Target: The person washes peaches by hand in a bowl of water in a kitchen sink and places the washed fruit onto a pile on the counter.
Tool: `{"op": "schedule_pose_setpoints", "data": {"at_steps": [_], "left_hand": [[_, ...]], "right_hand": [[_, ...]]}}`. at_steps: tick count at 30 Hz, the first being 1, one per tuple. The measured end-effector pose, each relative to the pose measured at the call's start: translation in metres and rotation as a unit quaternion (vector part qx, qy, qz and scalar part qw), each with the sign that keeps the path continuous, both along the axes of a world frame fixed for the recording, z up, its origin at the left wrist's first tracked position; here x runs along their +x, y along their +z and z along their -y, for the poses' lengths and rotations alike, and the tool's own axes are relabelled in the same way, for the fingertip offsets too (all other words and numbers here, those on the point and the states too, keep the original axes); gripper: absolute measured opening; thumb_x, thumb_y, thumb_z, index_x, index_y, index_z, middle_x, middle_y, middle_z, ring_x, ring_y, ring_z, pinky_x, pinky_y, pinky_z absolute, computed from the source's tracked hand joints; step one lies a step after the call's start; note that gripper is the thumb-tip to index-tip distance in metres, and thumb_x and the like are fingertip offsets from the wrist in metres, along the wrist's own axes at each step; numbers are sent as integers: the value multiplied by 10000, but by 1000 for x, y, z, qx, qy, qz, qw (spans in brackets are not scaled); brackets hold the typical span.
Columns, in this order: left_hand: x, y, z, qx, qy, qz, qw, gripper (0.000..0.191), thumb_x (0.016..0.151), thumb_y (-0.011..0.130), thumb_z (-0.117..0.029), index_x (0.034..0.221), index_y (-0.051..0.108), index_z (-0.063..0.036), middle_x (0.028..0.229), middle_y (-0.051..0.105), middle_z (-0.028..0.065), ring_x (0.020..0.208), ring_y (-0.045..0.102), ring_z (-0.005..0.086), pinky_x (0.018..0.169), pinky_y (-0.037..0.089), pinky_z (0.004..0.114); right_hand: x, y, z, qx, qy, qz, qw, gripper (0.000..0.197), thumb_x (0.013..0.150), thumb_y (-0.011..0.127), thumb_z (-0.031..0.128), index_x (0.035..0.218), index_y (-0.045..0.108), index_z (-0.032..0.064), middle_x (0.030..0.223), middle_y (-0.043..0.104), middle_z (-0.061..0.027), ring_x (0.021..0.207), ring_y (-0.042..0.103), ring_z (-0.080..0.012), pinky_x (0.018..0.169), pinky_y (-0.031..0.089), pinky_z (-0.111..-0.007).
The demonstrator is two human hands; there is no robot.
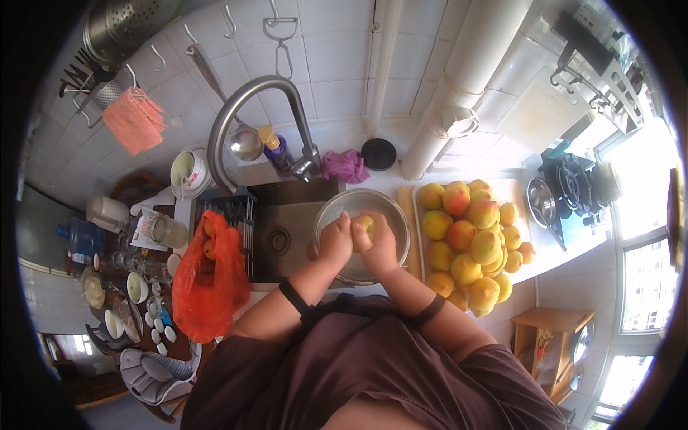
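Observation:
Over a round metal basin (401, 215), my right hand (380, 244) is closed around a yellow peach (364, 226). My left hand (337, 239) is against the same peach from the left, its thumb and fingers drawn together; whether it holds something small is hidden. The basin sits at the right end of the steel sink (269, 215), partly over its edge. A heap of yellow and red peaches (484, 214) lies on a tray just right of the basin. Left of the sink, an orange-red plastic bag (207, 301) holds more round fruit.
A curved metal faucet (258, 83) rises behind the sink. Beside it are a purple pump bottle (279, 158), a purple cloth (345, 165) and a black round lid (378, 154). A dish rack (248, 226) borders the sink's left. A metal bowl (540, 201) stands at the far right.

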State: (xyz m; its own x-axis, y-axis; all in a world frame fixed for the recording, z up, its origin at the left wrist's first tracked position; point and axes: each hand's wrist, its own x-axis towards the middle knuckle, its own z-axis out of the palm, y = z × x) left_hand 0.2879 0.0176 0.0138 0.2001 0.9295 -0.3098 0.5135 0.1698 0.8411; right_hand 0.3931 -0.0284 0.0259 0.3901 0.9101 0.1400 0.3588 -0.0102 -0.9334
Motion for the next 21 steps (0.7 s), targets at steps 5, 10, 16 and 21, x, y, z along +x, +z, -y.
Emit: {"op": "schedule_pose_setpoints", "data": {"at_steps": [5, 10, 16, 21], "left_hand": [[4, -19, 13, 207, 6, 91, 974, 411, 1023, 339, -392, 1158, 528, -53, 987, 625, 181, 913, 622, 324, 805, 476, 391], [1, -17, -2, -20, 59, 232, 971, 461, 996, 396, -462, 1127, 570, -55, 1018, 615, 66, 930, 616, 156, 788, 501, 310], [-16, 40, -17, -322, 20, 276, 906, 622, 928, 347, -651, 1109, 591, -108, 914, 655, 53, 728, 671, 169, 443, 524, 308], [-24, 41, -26, -382, -47, 247, 890, 690, 878, 315, -741, 1112, 582, -149, 892, 663, 34, 721, 663, 174, 513, 513, 303]], "right_hand": [[1, -5, -3, -43, -3, -29, 999, 368, 914, 598, 301, 1128, 551, 6, 973, 639, -211, 902, 637, -318, 794, 494, -377], [0, 16, -1, 43, 43, 62, 996, 333, 896, 599, 229, 1146, 552, 15, 1067, 599, -194, 1005, 567, -381, 885, 444, -419], [20, 31, 2, 53, 183, 45, 981, 532, 783, 734, 348, 1159, 547, 21, 1060, 615, -170, 995, 602, -322, 880, 462, -391], [22, 32, -3, 7, 209, 20, 978, 608, 744, 767, 385, 1165, 535, 12, 1044, 615, -174, 984, 606, -320, 872, 471, -391]]}}
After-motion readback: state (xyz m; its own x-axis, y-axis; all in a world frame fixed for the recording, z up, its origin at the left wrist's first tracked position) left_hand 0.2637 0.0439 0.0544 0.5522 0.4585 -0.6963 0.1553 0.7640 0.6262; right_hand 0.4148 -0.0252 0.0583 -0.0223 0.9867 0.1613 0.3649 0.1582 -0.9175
